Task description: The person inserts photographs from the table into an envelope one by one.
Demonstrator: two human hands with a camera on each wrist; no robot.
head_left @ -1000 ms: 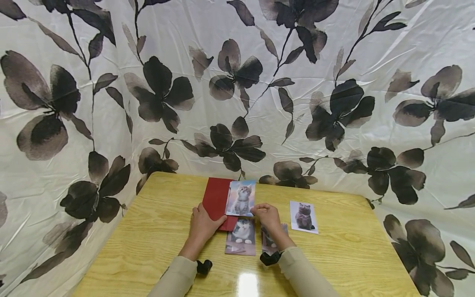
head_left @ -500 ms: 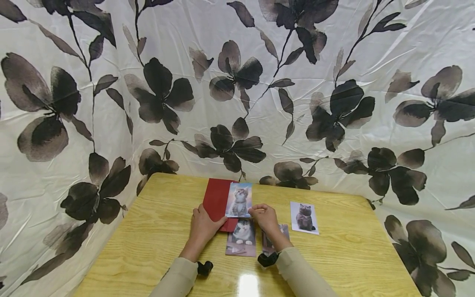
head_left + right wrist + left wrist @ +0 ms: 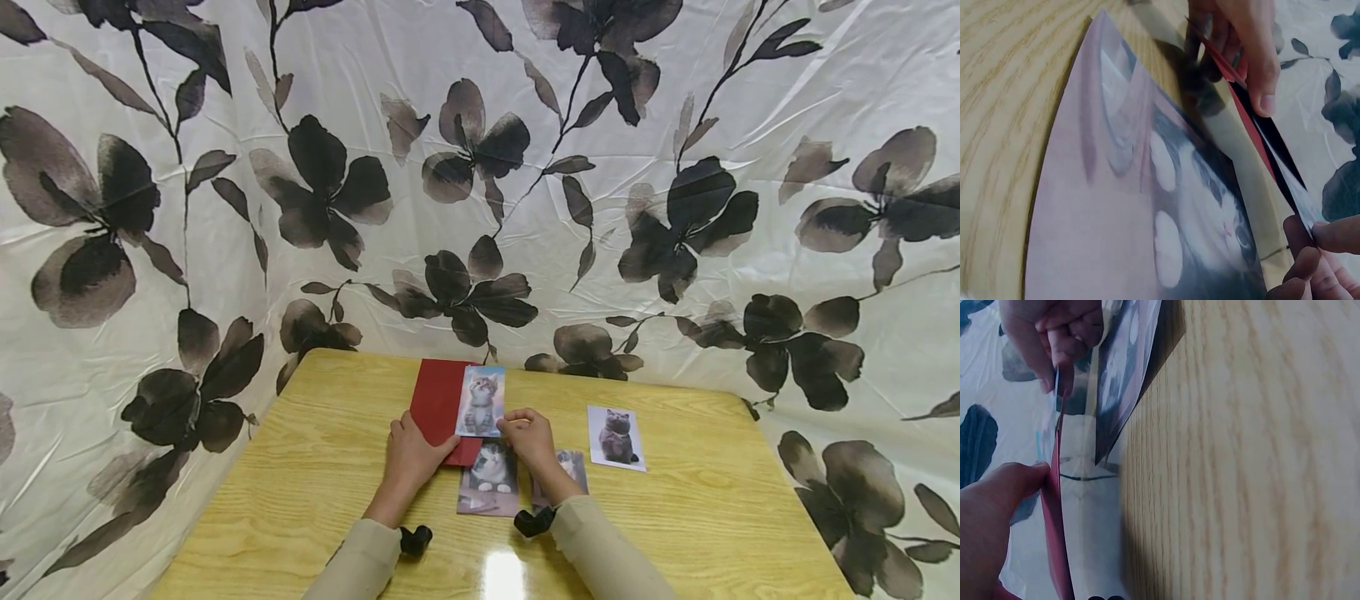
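My left hand (image 3: 411, 454) grips a red envelope (image 3: 437, 396) at its near edge, thumb on top. With thumb and fingertips, my right hand (image 3: 529, 440) pinches the lower right corner of a photo of a tabby kitten (image 3: 482, 402). In the right wrist view the envelope (image 3: 1254, 134) gapes at its edge, and the kitten photo (image 3: 1299, 190) reaches in between its layers. Below them lies a photo of a black-and-white cat (image 3: 487, 487), its top hidden by the envelope. Another cat photo (image 3: 573, 468) is partly covered by my right forearm.
A photo of a grey cat (image 3: 617, 437) lies farther right on the wooden table (image 3: 697, 500). Behind the table's far edge hangs a white cloth with dark flowers (image 3: 585, 275). Black wrist cameras (image 3: 415, 541) sit at both wrists.
My right hand has moved slightly left with the kitten photo, and less of the photo's width shows beside the red envelope. My left hand has stayed in place.
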